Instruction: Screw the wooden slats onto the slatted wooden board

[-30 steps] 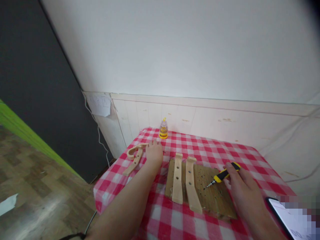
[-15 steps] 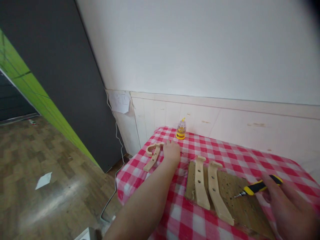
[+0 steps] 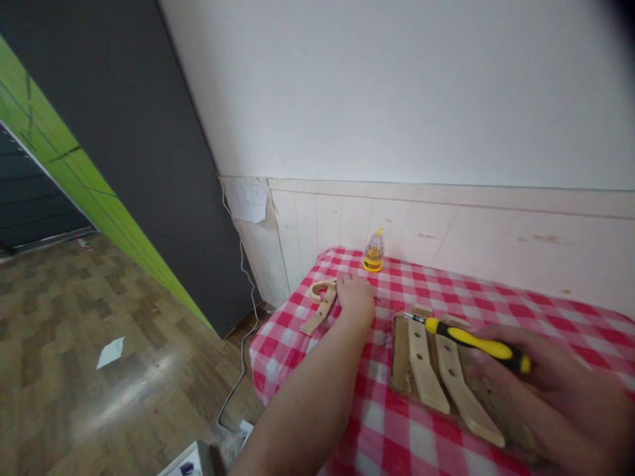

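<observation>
My left hand [image 3: 355,295] rests on the red-and-white checked tablecloth [image 3: 317,330], its fingers curled down beside a curved wooden hook piece [image 3: 320,305] at the table's left corner; whether it holds anything is hidden. My right hand [image 3: 550,390] is closed round a yellow-and-black screwdriver [image 3: 469,337], its tip pointing left above a wooden board [image 3: 399,354]. Two light wooden hook strips [image 3: 446,373] lie side by side on that board.
A small yellow-based container [image 3: 374,252] stands at the table's far edge by the white panelled wall [image 3: 446,225]. A white cable [image 3: 242,264] hangs down the wall left of the table. Wooden floor [image 3: 89,344] with a scrap of paper [image 3: 110,352] lies to the left.
My right hand has lifted the screwdriver and swung it left, over the two strips on the board. The view has turned left. My left hand stays by the curved piece.
</observation>
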A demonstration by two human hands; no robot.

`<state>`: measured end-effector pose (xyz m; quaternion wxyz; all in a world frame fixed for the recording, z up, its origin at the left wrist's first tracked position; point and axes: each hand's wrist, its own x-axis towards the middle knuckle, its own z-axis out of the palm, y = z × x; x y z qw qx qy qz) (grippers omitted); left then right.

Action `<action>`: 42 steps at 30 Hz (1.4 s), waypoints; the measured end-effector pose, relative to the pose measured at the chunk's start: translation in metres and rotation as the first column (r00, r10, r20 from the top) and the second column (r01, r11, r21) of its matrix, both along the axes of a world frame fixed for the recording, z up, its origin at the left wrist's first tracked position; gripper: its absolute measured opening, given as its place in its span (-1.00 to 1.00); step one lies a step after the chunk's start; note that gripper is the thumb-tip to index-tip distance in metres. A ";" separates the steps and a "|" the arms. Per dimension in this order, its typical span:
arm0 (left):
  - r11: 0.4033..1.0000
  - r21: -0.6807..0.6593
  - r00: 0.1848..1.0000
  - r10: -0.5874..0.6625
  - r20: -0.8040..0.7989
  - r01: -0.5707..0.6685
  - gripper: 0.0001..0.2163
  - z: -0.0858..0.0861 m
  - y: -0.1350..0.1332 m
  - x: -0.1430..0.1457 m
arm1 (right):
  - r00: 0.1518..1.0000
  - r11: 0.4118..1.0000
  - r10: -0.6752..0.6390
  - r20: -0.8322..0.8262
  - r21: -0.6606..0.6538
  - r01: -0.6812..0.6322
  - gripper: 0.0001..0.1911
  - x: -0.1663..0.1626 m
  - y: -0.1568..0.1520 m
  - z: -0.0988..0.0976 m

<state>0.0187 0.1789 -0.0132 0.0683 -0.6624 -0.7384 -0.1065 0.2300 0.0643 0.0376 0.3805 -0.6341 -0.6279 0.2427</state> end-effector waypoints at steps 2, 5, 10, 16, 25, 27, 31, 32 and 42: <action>1.000 0.018 1.000 -0.021 -0.004 0.021 -0.75 0.002 0.001 0.000 | 0.961 0.972 0.218 0.169 0.057 -0.230 -0.61 -0.021 -0.001 0.024; 0.991 0.070 0.993 -0.117 -0.017 0.118 -0.78 0.009 -0.002 0.000 | 0.918 0.934 0.288 0.274 0.131 -0.332 -0.72 -0.043 0.012 0.049; 0.935 0.170 0.950 -0.306 -0.065 0.313 -0.78 0.014 -0.009 0.000 | 0.875 0.883 0.304 0.376 0.234 -0.407 -0.82 -0.046 0.044 0.042; 0.632 0.581 0.805 -0.588 -0.072 0.513 -0.80 0.015 -0.009 -0.001 | 0.963 0.921 0.211 0.170 0.295 -0.254 -0.77 -0.020 0.044 0.019; 0.343 0.910 0.703 -0.706 0.087 0.232 -0.81 0.031 -0.024 0.010 | 0.990 0.973 0.061 -0.130 0.230 -0.030 -0.67 0.020 0.038 -0.006; 0.373 0.923 0.628 -0.742 0.234 0.097 -0.83 0.036 -0.024 0.012 | 0.992 0.980 0.027 -0.126 0.199 -0.002 -0.66 0.024 0.040 -0.010; 0.492 0.828 0.334 -0.759 0.560 -0.269 -0.82 0.047 -0.028 0.022 | 0.981 0.991 0.038 -0.188 0.130 -0.014 -0.66 0.024 0.040 -0.014; 0.525 0.789 0.244 -0.759 0.603 -0.318 -0.80 0.049 -0.031 0.026 | 0.970 0.993 0.063 -0.234 0.115 -0.037 -0.63 0.022 0.040 -0.014; 0.814 0.550 -0.125 -0.536 0.835 0.187 -0.83 0.038 -0.058 0.056 | 0.789 0.985 0.043 -0.613 0.160 0.071 -0.59 0.024 0.040 -0.004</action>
